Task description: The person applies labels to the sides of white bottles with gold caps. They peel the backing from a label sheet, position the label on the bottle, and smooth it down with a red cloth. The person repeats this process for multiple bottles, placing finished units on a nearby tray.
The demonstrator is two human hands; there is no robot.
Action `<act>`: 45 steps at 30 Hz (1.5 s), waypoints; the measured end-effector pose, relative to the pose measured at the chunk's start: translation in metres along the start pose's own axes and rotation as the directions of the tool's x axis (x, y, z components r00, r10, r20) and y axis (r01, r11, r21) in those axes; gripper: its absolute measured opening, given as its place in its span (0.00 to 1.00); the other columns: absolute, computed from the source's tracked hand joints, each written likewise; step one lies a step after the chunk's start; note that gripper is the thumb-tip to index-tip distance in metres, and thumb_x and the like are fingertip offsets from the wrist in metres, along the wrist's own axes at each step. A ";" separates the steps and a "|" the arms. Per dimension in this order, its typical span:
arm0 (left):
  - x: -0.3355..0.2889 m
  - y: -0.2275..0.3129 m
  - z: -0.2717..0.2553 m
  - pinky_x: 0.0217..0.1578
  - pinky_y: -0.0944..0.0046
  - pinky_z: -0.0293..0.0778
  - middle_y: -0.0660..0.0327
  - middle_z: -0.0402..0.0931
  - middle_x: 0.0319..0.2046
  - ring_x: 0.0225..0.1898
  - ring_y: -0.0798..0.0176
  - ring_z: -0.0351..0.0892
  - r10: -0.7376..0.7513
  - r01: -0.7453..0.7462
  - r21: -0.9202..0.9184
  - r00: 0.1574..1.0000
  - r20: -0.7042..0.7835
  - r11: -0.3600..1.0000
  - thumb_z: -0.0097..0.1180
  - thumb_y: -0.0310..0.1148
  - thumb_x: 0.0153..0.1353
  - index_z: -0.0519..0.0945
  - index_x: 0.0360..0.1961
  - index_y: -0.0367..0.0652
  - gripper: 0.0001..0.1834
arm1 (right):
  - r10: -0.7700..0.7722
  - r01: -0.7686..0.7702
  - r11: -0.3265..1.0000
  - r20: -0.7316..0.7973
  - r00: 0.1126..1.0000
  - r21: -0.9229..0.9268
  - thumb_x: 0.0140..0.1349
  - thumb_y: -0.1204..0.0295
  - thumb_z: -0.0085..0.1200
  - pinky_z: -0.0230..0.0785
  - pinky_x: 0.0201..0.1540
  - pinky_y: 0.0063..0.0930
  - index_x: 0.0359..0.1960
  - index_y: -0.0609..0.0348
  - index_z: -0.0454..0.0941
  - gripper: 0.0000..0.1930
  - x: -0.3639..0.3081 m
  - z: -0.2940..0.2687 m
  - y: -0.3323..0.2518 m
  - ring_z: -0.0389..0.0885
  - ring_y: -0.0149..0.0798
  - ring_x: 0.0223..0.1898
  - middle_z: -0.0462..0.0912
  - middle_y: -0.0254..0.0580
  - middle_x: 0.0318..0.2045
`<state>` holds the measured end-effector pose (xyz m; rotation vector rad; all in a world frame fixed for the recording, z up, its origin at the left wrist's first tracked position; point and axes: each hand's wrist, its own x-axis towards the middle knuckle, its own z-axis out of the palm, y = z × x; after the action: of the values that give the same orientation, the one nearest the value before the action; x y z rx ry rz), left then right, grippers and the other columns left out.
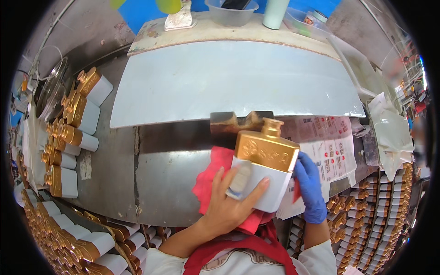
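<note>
A flat-sided bottle (265, 176) with a white body and an embossed gold shoulder and neck is tilted in front of me. My left hand (229, 201) is bare, with a pale wrap on one finger. Its thumb and fingers are closed on the white body. At the bottle's right edge is my right hand (311, 188) in a blue glove, its fingers curling behind the bottle and partly hidden. A red cloth (213, 172) lies behind and under the bottle. A small bit of red also shows beside the glove.
Beyond the bottle sits a dark notched block (243, 121), below a pale board (233, 78). Similar bottles (85, 114) stand at left, with many more (366, 215) at lower right and lower left. Printed sheets (325, 151) lie at right. A clear bowl (231, 13) stands at the back.
</note>
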<state>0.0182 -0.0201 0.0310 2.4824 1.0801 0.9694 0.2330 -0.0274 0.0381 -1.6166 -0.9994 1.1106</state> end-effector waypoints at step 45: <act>-0.043 -0.010 0.040 0.55 0.59 0.63 0.50 0.62 0.55 0.56 0.53 0.66 -0.315 0.287 -0.201 0.941 -0.126 0.937 0.56 0.15 0.40 0.55 0.66 0.37 0.47 | 0.002 -0.443 0.588 -0.547 0.837 -0.676 0.31 0.42 0.68 0.69 0.47 0.40 0.48 0.65 0.72 0.45 0.114 -0.282 0.082 0.77 0.52 0.46 0.77 0.56 0.46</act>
<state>0.0186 -0.0434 -0.0238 2.0472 1.3119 1.1236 0.5429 -0.0071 -0.0138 -2.6573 -0.9814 0.2918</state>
